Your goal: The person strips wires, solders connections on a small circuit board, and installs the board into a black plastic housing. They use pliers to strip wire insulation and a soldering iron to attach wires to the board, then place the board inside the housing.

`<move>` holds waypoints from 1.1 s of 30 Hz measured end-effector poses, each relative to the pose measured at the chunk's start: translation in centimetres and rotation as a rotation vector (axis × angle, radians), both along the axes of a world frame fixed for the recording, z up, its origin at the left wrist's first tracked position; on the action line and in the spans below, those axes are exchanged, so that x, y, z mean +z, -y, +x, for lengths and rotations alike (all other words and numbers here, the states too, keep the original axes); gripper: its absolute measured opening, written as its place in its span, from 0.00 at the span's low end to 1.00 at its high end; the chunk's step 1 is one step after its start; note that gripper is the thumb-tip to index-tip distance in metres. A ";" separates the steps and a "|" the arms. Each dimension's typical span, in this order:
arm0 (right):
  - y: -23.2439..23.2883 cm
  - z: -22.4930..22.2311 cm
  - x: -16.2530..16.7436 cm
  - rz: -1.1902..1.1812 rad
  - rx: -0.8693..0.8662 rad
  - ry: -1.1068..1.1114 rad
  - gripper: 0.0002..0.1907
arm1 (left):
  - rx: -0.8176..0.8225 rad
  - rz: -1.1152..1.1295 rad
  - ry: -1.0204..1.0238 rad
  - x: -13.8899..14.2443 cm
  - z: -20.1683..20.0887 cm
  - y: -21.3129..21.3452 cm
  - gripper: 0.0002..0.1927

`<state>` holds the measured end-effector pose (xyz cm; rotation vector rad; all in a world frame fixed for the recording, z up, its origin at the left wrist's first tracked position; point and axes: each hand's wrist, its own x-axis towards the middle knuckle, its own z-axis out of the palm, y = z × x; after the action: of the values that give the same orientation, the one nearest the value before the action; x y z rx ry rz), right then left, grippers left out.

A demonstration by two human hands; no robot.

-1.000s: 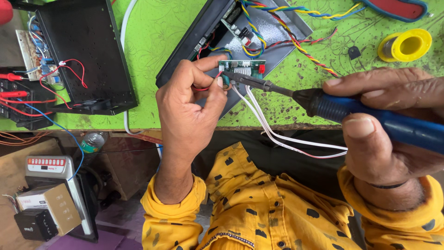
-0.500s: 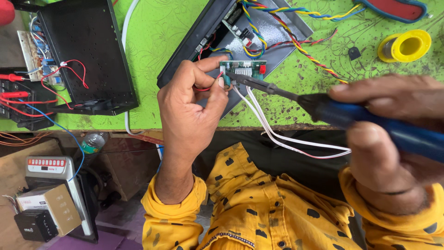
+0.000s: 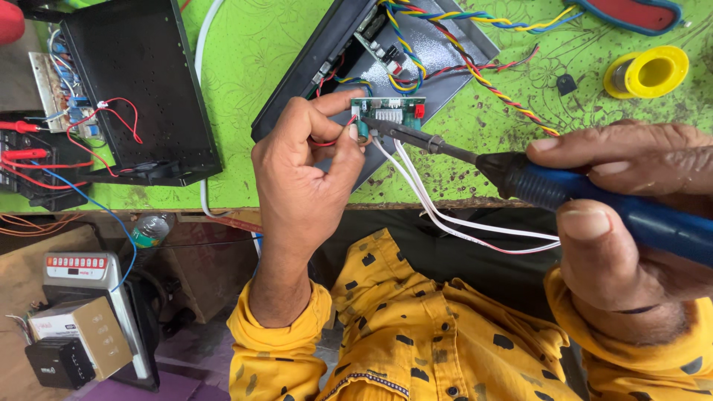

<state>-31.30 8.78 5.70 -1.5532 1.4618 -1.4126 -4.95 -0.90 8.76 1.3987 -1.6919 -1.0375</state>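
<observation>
Two hands at work over the near edge of a lime-green tabletop (image 3: pixel 297 59). Left hand (image 3: pixel 308 174) curled nearly closed, thumb and forefinger pinched on the left end of a small green circuit board (image 3: pixel 390 111), with a thin red wire (image 3: pixel 334 137) looped under the fingertips. Right hand (image 3: pixel 631 215) clamped tight around the blue handle of a soldering iron (image 3: pixel 535 182), thumb beneath and fingers across the top; dark metal tip laid against the board's lower left corner, just beside the left thumb. Board held just above the tabletop edge, touching the open black device case (image 3: pixel 416 52) behind it. White wires (image 3: pixel 445 204) trailing from the board down across the lap and yellow spotted sleeves (image 3: pixel 416 341). Tabletop surface patterned, scuffed and burn-speckled near the front edge. Twisted multicoloured wires (image 3: pixel 475 63) running out of the case toward the right. Yellow solder spool (image 3: pixel 646 73) at far right, well apart from the hands; red and blue object (image 3: pixel 631 11) at the top edge. Second black enclosure (image 3: pixel 137 82) at left with red wires (image 3: pixel 111 119), bare component board (image 3: pixel 56 85) beside it, red probe leads (image 3: pixel 26 156) at the left edge. Below the tabletop, a plastic bottle (image 3: pixel 148 229) and stacked small boxes and devices (image 3: pixel 82 319) on the floor.
</observation>
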 end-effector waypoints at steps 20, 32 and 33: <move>6.6 5.6 -0.4 -0.309 0.029 -0.751 0.18 | -0.341 -0.391 0.103 0.4 3.8 1.1 0.11; 4.7 4.8 -7.2 -0.414 -0.080 -0.768 0.11 | -0.516 -0.691 0.192 -1.2 5.7 2.3 0.06; 4.7 4.8 -7.2 -0.416 -0.086 -0.786 0.10 | -0.519 -0.693 0.195 -1.3 5.7 2.3 0.06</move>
<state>-26.55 4.09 -1.47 -2.5327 1.7340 -1.2593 0.78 -3.21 7.49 0.6385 -2.3292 -0.4685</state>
